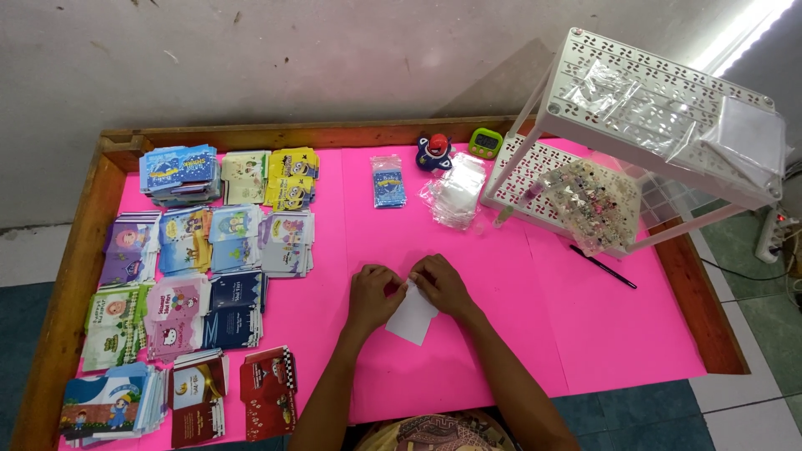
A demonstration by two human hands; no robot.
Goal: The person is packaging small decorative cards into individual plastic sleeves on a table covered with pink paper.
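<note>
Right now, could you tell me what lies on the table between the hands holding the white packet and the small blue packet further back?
In the head view, nothing: only bare pink table cover separates the hands' white packet from the blue packet.

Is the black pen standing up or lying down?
Lying down. The black pen rests flat and slanted on the pink table cover, beside the white rack, away from both hands.

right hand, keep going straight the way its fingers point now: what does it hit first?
The right hand points left along the white envelope toward the left hand. It would probably meet the left hand's fingertips almost at once; they look nearly touching, though depth is unclear.
</note>
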